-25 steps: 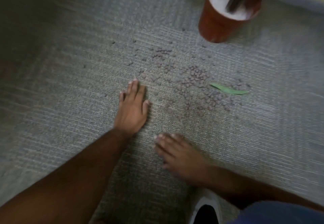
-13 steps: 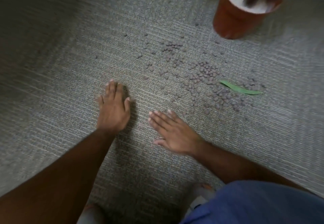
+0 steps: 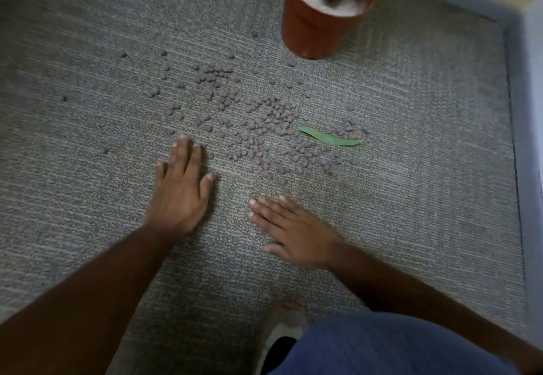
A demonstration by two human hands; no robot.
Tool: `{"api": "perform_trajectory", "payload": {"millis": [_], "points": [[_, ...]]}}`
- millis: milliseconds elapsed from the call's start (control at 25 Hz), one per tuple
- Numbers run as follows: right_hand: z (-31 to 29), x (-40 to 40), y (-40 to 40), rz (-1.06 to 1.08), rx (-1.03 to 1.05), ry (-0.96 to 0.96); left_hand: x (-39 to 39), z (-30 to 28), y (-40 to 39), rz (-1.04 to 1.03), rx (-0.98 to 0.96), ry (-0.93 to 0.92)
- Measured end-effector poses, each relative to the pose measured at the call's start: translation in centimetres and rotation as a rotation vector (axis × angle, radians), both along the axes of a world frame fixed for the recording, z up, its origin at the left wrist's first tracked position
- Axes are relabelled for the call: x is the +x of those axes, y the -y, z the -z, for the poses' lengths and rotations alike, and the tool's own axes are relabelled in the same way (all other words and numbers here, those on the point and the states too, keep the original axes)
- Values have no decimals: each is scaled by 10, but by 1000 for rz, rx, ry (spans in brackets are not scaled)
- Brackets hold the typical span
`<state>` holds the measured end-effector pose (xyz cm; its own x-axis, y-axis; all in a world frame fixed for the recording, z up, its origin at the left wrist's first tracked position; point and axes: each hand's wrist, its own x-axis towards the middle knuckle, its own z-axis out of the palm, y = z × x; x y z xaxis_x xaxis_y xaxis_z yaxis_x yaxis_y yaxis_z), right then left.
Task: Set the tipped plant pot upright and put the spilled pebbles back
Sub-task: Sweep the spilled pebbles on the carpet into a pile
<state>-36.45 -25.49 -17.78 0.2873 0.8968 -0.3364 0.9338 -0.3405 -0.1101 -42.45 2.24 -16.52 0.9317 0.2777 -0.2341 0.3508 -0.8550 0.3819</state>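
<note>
Both grips, left hand (image 3: 179, 189) and right hand (image 3: 289, 230), lie flat and empty on the floor (image 3: 426, 198), left nearer the pebbles (image 3: 264, 128) just beyond its fingertips.

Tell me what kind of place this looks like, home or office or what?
Probably an office or similar indoor room, though I can't be sure. The floor is short-pile grey carpet like commercial tiles, a blue-grey baseboard runs along the wall, and a potted plant in a terracotta-coloured pot stands near the corner.

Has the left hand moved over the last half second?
Yes. The left hand has shifted right, toward the green leaf; its fingertips now reach the edge of the spilled pebbles.
</note>
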Motion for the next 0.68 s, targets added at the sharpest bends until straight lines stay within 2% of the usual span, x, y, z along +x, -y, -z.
{"api": "perform_trajectory", "payload": {"millis": [120,200,360,440,480,560,640,680], "points": [[5,12,3,81,5,-44,7,-1,2,97,19,-15],[6,25,-8,190,30,-58,14,-4,-2,88,19,0],[-4,36,-32,294,144,-156,21,-8,-19,-31,68,38],[-13,39,-25,389,246,-130,21,-7,-31,-151,94,78],[-13,42,-17,505,306,-62,19,-6,-41,-230,107,93],[1,45,12,880,394,126,13,-2,-61,-420,124,114],[18,43,34,1279,333,214,8,5,-78,-649,80,60],[24,41,36,1392,277,199,7,9,-82,-765,27,7]]}}
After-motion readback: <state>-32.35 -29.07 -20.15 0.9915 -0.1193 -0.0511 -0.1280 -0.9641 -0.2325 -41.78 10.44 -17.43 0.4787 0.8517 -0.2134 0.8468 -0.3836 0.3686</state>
